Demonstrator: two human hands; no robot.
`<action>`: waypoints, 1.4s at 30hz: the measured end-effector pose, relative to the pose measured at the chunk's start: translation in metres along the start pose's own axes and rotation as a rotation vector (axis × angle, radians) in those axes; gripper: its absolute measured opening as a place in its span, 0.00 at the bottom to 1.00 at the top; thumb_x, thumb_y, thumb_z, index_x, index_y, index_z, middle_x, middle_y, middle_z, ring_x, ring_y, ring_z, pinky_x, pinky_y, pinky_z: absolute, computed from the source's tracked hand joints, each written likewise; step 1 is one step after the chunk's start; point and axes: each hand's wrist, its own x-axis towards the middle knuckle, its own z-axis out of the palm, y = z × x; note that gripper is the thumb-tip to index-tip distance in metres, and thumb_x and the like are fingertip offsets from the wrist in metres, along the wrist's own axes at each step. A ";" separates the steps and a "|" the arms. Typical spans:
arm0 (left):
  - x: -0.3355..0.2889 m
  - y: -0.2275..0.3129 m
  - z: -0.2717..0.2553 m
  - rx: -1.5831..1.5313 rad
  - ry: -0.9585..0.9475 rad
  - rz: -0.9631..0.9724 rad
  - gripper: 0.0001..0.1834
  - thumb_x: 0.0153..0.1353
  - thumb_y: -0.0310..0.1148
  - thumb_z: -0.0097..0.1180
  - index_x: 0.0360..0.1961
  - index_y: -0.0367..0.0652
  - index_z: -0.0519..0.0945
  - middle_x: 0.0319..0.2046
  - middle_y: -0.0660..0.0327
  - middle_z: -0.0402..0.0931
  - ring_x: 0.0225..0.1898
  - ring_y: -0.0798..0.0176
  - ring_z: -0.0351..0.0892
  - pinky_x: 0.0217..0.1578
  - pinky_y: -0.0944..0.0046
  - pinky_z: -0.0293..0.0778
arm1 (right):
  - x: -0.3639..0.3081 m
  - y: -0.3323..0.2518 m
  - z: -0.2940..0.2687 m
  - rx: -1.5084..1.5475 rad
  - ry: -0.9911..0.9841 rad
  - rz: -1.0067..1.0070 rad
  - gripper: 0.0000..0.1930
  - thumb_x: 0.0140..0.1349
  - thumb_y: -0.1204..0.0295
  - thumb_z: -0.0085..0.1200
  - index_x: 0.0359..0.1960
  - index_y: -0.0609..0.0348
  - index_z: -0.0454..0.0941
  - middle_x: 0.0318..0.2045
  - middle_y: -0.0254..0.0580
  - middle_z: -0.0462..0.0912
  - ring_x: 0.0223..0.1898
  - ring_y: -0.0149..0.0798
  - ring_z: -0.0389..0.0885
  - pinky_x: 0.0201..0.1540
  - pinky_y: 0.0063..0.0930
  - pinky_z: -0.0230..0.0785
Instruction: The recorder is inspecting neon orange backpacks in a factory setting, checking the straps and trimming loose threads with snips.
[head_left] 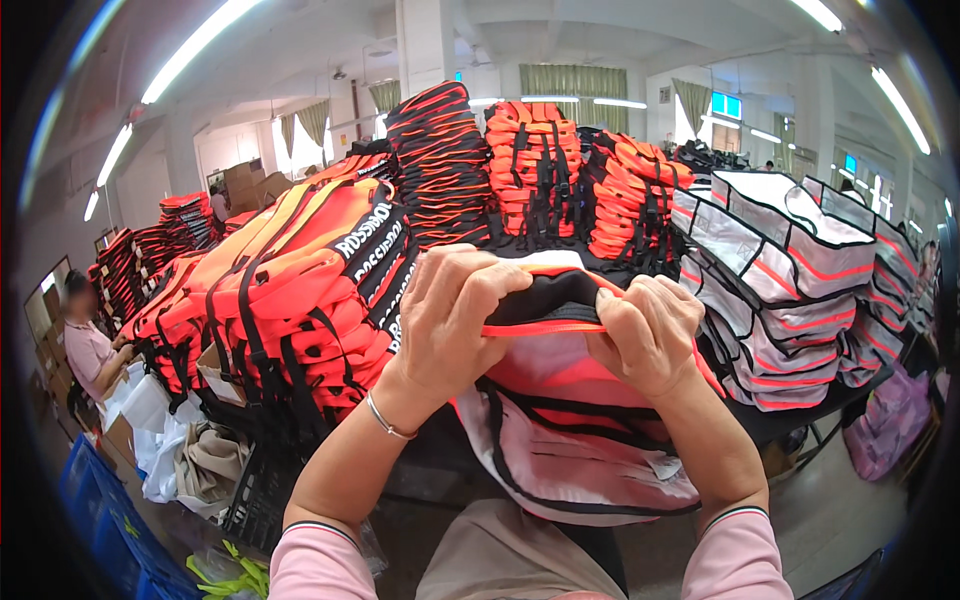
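Note:
In front of me hangs an unfinished bag (545,370) with a whitish-pink inner lining, black bound edges and neon orange-red trim. Along its upper edge, my left hand (445,315) is closed with fingers and thumb pinching the fabric. At the other end of that edge, my right hand (650,335) pinches it as well. The stretch between both hands is pulled taut and shows a black strip with an orange-red border. Lower down, the bag's body drapes loosely toward my lap; its outer side is mostly hidden.
Left stands a big stack of orange-red bags (300,290) with black straps. Behind are black-and-orange piles (435,160) and more folded orange bags (535,170). Whitish bag pieces (780,290) lie stacked right. A person (88,340) works far left, near blue crates (115,530). A purple sack (887,425) sits right.

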 end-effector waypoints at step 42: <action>-0.005 0.033 -0.001 -0.132 -0.101 -0.293 0.33 0.42 0.18 0.61 0.57 0.35 0.77 0.43 0.53 0.81 0.36 0.53 0.82 0.37 0.61 0.79 | 0.011 0.009 -0.008 -0.124 -0.019 -0.026 0.12 0.42 0.77 0.56 0.16 0.50 0.63 0.16 0.26 0.65 0.16 0.28 0.68 0.23 0.25 0.54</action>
